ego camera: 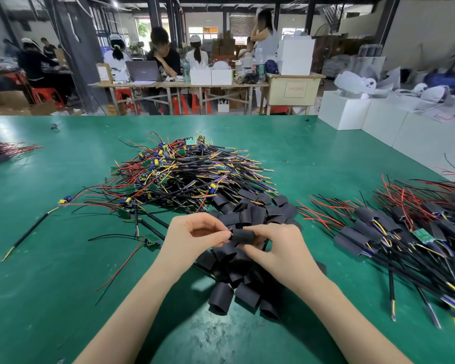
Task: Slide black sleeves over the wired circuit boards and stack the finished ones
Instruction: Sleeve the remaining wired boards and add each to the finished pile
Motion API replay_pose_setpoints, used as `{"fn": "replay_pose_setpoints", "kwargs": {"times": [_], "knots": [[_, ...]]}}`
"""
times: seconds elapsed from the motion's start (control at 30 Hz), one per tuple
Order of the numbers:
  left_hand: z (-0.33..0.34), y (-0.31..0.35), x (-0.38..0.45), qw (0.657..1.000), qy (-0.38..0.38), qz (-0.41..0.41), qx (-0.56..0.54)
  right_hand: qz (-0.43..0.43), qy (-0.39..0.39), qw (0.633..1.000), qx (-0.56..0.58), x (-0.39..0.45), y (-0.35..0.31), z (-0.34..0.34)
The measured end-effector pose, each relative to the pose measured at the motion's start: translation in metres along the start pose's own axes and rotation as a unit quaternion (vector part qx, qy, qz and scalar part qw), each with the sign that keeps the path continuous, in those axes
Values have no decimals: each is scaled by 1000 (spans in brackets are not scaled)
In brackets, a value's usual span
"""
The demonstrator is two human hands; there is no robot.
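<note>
Mid-frame, right hand (271,241) fingers pinch a sleeve (242,235), left hand (195,236) fingers pinch the wires at its mouth; sleeve looks light and floppy, so I'd hold its ends

Operator's body in view: two forearms, entering from 6 o'clock. Both bare to frame edge, sleeves not visible. Left hand (192,236), right hand (271,248): ungloved. Fingernails short, unpainted where visible.

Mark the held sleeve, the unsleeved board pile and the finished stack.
held sleeve (241,235), head view, its middle.
board pile (179,169), head view, tangled centre.
finished stack (394,227), head view, sleeved boards.
</note>
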State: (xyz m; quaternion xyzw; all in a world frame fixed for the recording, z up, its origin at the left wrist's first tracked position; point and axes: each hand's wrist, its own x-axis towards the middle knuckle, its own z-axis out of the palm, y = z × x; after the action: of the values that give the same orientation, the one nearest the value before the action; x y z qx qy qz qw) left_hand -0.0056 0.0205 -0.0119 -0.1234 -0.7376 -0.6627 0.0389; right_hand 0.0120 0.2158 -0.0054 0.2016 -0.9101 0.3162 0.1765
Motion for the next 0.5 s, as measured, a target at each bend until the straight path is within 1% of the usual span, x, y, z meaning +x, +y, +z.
{"fn": "replay_pose_setpoints", "kwargs": {"times": [0.13, 0.23, 0.3, 0.37, 0.43, 0.5], "knots": [[1, 0, 0, 999, -5, 18, 37, 2, -9, 1000, 18, 0, -2, 0], [2, 0, 0, 999, -15, 24, 40, 6, -16, 1000, 23, 2, -1, -4], [1, 1, 1, 999, -5, 38, 33, 5, -17, 1000, 14, 4, 3, -14], [-3, 1, 3, 998, 31, 52, 27, 26, 18, 999, -6, 7, 14, -31], [-11, 1, 6, 996, 66, 56, 25, 67, 84, 993, -50, 8, 31, -57], [-17, -1, 8, 994, 87, 54, 28, 121, 154, 975, -103, 4, 54, -87]]}}
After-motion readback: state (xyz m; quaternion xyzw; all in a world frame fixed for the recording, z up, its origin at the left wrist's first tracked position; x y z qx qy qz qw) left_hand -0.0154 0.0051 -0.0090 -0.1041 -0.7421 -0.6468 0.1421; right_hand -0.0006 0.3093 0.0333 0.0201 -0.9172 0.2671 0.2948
